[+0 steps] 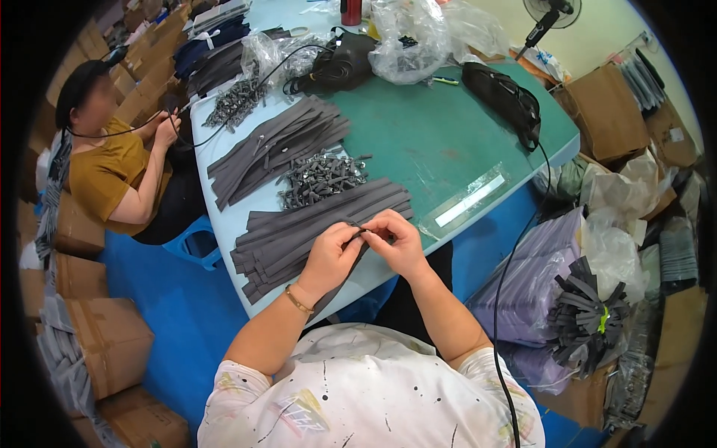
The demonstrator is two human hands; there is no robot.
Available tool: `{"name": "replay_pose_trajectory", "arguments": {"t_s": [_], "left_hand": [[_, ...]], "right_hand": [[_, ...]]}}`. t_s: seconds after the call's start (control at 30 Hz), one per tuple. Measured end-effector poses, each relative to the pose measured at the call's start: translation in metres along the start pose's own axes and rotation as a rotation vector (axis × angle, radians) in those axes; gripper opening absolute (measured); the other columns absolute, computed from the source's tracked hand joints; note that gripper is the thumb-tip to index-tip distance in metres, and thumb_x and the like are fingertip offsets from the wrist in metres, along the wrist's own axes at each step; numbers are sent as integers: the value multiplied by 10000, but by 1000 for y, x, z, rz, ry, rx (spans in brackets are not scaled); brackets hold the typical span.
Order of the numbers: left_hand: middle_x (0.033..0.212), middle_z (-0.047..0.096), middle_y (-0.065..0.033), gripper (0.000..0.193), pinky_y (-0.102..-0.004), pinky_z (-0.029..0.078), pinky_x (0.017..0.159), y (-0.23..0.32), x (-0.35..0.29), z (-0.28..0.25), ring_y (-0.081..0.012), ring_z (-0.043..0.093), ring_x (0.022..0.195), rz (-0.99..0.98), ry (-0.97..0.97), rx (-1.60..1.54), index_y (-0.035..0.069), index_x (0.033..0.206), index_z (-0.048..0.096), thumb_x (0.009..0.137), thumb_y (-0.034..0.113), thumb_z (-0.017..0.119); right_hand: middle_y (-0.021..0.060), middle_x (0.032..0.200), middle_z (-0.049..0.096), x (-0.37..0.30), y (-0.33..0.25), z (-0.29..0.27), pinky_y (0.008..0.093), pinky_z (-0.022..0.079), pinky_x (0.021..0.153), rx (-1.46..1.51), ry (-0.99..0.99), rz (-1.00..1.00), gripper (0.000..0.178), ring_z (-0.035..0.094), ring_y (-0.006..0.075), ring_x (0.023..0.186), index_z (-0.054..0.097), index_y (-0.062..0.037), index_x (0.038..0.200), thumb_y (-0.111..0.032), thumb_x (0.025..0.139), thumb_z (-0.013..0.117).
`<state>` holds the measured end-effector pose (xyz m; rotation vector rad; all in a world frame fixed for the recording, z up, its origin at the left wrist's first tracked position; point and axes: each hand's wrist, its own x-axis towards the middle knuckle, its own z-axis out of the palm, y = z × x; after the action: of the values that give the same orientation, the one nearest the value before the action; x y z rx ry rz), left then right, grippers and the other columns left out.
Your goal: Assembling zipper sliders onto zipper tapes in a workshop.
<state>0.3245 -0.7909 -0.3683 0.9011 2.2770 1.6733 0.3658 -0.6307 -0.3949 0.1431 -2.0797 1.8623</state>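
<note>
My left hand (328,257) and my right hand (397,243) meet over the near edge of the table, fingertips pinched together. Between them they grip the end of a dark grey zipper tape (334,292), which hangs down past my left wrist. Just beyond my hands lies a layered stack of similar grey tapes (280,240). Behind it sits a heap of small metal pieces (323,179) that look like zipper sliders. My fingers hide whatever small part may be at the tape's end.
More grey tapes (278,145) and another metal heap (234,103) lie farther back. A green mat (441,142) covers the table's right side, bearing black bags (504,97) and plastic bags (411,45). A co-worker (123,164) sits at left. A black cable (505,299) hangs at right; cartons (112,347) stand around.
</note>
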Motion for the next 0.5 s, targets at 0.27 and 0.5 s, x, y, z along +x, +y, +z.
{"name": "replay_pose_trajectory", "arguments": {"t_s": [0.27,0.5], "left_hand": [[805,562,-108,171,-297,429,637,-5,5,-4,-209,530,711,-60,-148,-67,-28,992,612,842,32,552],[806,560,-102,154,-280,433,652,2,5,-1,-202,532,727,-19,-125,-46,-37,962,612,839,36,553]], "right_hand": [[9,810,550,0,-1,-1,186,387,566,62,43,-30,133,488,57,657,654,-15,882,5,752,675],[12,794,561,-1,-2,-1,195,413,558,32,53,-17,131,501,61,648,654,-17,871,-29,746,693]]}}
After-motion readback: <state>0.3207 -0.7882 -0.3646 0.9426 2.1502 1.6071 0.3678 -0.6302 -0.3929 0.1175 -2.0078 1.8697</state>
